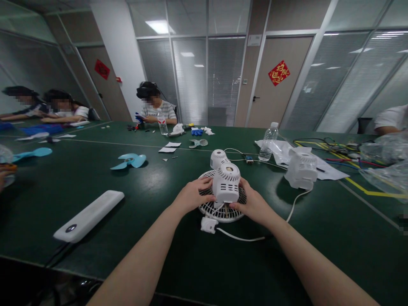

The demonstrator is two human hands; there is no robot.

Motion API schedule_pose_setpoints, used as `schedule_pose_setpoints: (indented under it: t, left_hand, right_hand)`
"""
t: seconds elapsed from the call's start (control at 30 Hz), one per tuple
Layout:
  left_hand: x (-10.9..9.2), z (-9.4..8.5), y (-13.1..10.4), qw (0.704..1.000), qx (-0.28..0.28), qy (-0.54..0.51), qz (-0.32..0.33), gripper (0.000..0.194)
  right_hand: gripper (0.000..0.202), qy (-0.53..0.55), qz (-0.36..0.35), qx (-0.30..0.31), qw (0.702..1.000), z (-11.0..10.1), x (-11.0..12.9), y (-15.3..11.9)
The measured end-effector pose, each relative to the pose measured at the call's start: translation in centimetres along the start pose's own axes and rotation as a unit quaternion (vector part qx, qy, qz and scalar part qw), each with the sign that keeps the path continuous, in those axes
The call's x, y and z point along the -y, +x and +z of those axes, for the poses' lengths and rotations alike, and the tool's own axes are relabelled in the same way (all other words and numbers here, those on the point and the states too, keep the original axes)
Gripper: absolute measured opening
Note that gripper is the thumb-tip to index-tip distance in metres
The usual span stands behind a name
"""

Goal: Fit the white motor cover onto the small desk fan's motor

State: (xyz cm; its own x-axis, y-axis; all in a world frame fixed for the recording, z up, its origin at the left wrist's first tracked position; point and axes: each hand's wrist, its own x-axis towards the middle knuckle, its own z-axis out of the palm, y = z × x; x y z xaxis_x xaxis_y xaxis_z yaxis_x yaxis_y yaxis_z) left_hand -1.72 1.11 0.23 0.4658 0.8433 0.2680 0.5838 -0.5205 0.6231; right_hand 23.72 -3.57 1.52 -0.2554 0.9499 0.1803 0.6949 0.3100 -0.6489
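In front of me, a white vented fan motor housing (226, 183) stands over a round white fan grille (225, 216) that lies on the table. My left hand (195, 194) grips the housing's left side, and my right hand (255, 204) holds its right side, fingers curved around it. Just behind sits another white vented housing (218, 158). A small white part (209, 225) touches the table by the grille's near edge, with a white cable (242, 238) running right from it. The undersides of the housing and some fingertips are hidden.
Right of my hands are a white housing (301, 170), a water bottle (269, 142) and tangled wires (334, 146). On the left lie a blue fan blade (130, 160) and a long white device (91, 216). Across the table, a person (159, 111) works near another bottle (162, 123).
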Motion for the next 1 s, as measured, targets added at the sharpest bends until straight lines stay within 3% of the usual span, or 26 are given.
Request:
schedule_pose_setpoints:
  t: [0.13, 0.27, 0.4, 0.47, 0.67, 0.87, 1.0]
  left_hand:
    - [0.4, 0.3, 0.0, 0.998, -0.041, 0.038, 0.024, 0.057]
    - [1.6, 0.9, 0.5, 0.992, -0.120, 0.027, 0.029, 0.027]
    - [3.9, 1.5, 1.3, 0.962, -0.263, -0.050, -0.054, 0.029]
    - [5.3, 1.7, 1.6, 0.949, -0.287, -0.080, -0.100, 0.026]
    - [7.9, 2.1, 1.9, 0.931, -0.307, -0.117, -0.159, 0.026]
    - [8.6, 2.0, 1.3, 0.922, -0.305, -0.142, -0.193, 0.029]
    - [8.8, 1.9, 1.2, 0.921, -0.291, -0.160, -0.204, 0.031]
  right_hand:
    - [0.098, 0.004, -0.033, -0.004, 0.999, 0.3, -0.7, 0.1]
    - [0.117, -0.022, -0.056, -0.021, 0.998, 1.3, -1.6, 0.3]
    - [0.126, -0.026, -0.038, -0.032, 0.998, 2.1, -2.4, 0.5]
    - [0.125, -0.007, -0.042, -0.026, 0.999, 2.1, -2.5, 0.6]
    - [0.102, 0.018, -0.063, -0.019, 0.998, 1.1, -1.2, -0.2]
    - [0.080, -0.025, -0.041, -0.034, 0.998, 0.4, 0.6, -1.8]
    - [0.078, -0.064, -0.005, -0.043, 0.997, -1.5, 0.0, -4.5]
